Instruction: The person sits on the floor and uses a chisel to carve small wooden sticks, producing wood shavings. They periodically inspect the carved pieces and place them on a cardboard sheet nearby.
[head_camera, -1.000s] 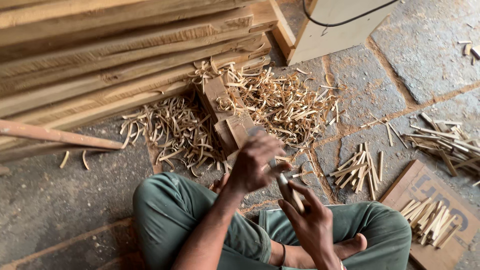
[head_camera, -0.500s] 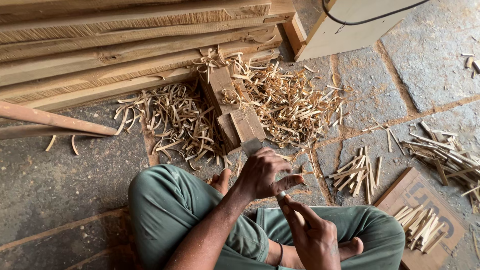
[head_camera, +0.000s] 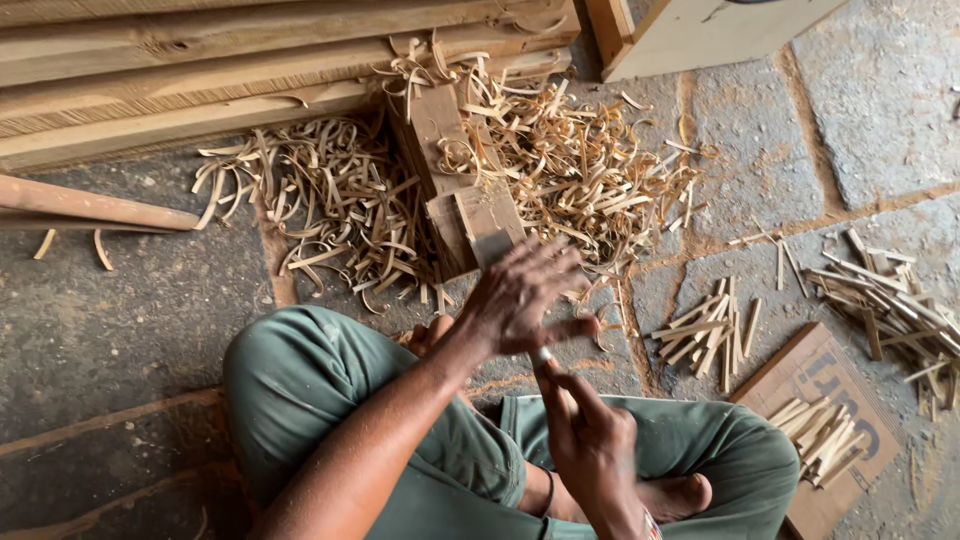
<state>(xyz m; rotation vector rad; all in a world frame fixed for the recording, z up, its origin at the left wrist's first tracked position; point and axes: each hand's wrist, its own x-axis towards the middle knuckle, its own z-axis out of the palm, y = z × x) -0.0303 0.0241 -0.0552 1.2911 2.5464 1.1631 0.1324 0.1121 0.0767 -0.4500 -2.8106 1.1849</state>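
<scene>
Wooden stick (head_camera: 545, 362), thin and pale, being pinched in the right hand (head_camera: 590, 450), its grip clenched around the lower part near the lap. Resting against the stick's top end, the left hand (head_camera: 520, 295), fingers spread and slightly blurred; impossible to tell whether its grip is grasping anything. Sitting cross-legged in green trousers (head_camera: 330, 390) on the stone floor (head_camera: 120, 320). Lying just beyond the left hand, a wooden block (head_camera: 470, 215) amid a heap of curled shavings (head_camera: 340, 200). Stacking up along the far edge, long planks (head_camera: 200, 60). Lying to the right, a small bundle of cut sticks (head_camera: 705, 330), and more of them resting on a piece of cardboard (head_camera: 830, 370) near the right knee.
</scene>
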